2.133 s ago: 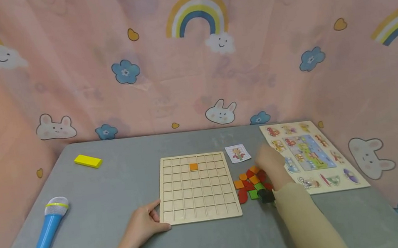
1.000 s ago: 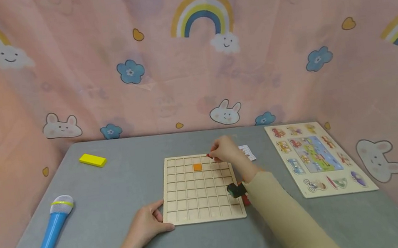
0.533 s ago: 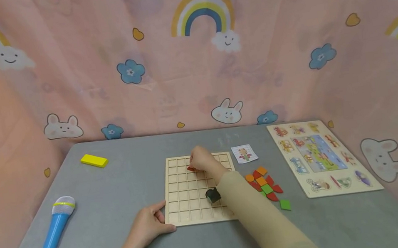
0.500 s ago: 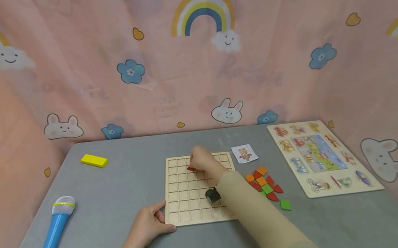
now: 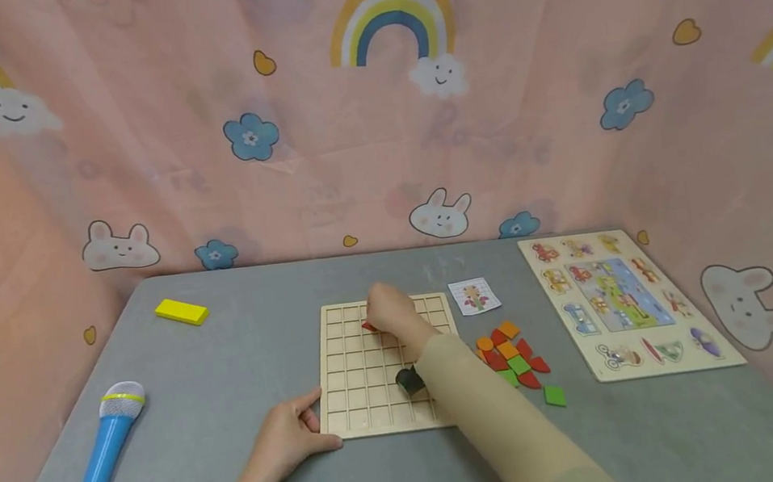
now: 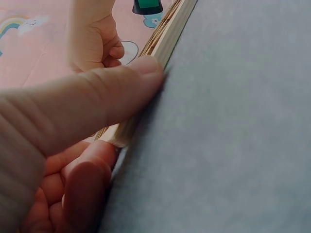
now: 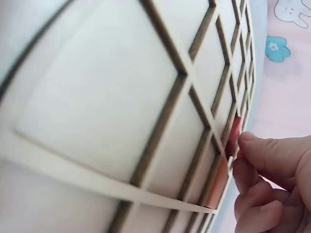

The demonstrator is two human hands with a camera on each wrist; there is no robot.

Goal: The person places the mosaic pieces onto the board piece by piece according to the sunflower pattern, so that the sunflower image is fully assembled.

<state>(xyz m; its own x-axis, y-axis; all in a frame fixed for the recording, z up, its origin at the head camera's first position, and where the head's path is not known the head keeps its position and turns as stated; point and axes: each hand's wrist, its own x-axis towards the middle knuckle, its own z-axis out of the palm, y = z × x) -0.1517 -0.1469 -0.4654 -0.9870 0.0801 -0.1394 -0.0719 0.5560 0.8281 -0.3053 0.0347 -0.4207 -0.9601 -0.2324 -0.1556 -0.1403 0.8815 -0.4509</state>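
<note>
A square wooden grid board (image 5: 355,392) lies on the grey table. My left hand (image 5: 283,435) grips its near left corner, thumb on the front edge and fingers at the left side; the left wrist view shows the thumb (image 6: 112,92) against the wood. Over the upper middle of the grid, my right hand (image 5: 390,310) pinches a red tile (image 7: 234,136) between thumb and fingertips, low at the cells. Beside that tile an orange square tile (image 7: 217,184) sits in a cell, hidden behind the hand in the head view.
Loose red, orange and green tiles (image 5: 508,349) lie right of the board, one green square (image 5: 554,395) apart from them. Behind is a small pattern card (image 5: 474,296). A picture puzzle board (image 5: 632,302) lies far right; a toy microphone (image 5: 103,461) and yellow block (image 5: 182,312) are left.
From the tile pile, my right hand has come left over the card's side to the board's upper middle, carrying the red tile; it has held there for the last half second. My left hand stays put.
</note>
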